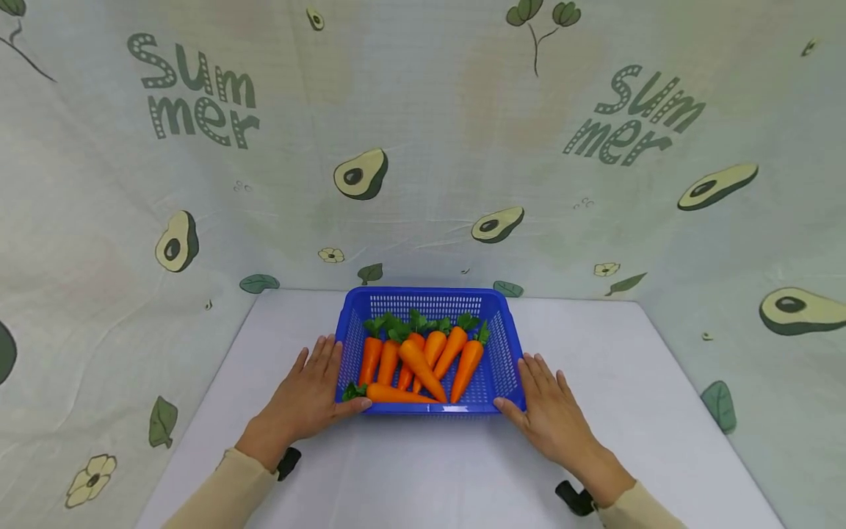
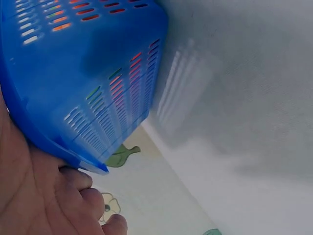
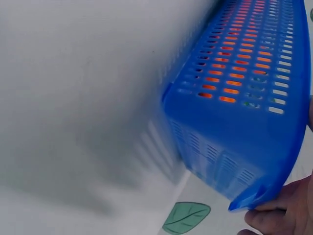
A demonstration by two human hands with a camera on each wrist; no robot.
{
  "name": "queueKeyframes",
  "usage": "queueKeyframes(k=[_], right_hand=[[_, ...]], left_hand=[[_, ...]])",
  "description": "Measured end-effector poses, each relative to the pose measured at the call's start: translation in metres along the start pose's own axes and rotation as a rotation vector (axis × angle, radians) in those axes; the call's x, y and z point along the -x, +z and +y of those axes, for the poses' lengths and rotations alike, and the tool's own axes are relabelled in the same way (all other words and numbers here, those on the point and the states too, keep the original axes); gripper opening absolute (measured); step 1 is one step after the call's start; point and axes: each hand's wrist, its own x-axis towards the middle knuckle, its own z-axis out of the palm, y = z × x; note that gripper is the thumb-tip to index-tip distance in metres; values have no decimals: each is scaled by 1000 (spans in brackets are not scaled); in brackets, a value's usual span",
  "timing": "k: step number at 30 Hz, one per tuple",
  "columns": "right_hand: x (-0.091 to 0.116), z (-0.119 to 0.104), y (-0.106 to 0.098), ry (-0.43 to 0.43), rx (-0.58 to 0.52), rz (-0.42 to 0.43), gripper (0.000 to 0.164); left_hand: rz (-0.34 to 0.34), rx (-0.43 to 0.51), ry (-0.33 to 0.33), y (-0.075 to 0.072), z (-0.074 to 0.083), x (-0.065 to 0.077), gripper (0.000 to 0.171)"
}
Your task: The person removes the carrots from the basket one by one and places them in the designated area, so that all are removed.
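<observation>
A blue plastic basket [image 1: 429, 409] with slotted walls holds several orange carrots [image 1: 423, 367] with green tops. Along the basket's left side lies my left hand [image 1: 309, 389], its fingers straight and its thumb across the front left corner. My right hand [image 1: 551, 415] mirrors it on the right side, fingers extended beside the rim and thumb at the front right corner. In the left wrist view, the palm is against the outside of the rim. The right wrist view has fingers [image 3: 274, 215] at the rim's lip, with the rest of that hand mostly out of frame.
The basket is at the back of a white table [image 1: 429, 477]. Behind and beside it hangs a pale cloth [image 1: 423, 110] printed with avocados, leaves and lettering. A black strap device [image 1: 288, 464] is on the left wrist and another [image 1: 575, 499] on the right.
</observation>
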Motion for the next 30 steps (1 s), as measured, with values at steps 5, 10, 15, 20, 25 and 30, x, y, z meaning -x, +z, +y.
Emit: queueKeyframes(k=[5,10,15,20,25,30], right_hand=[[-12,0,-24,-17,-7,-67,82],[-48,-2,-58,1,-42,-202,72],[-92,-15,-75,-54,-170,-264,64],[-131,-44,-70,-106,-336,-403,61],[-155,-61,-53,28,-673,-656,64],[-169,-71,-31,150,-806,-769,62]], left_hand=[[0,27,-4,3,-2,1,121],[-2,47,-25,2,-3,3,122],[-26,66,-41,1,-3,6,124],[-22,76,-46,0,-7,8,123],[-39,94,-34,0,-7,4,122],[-66,110,-32,0,-7,2,122]])
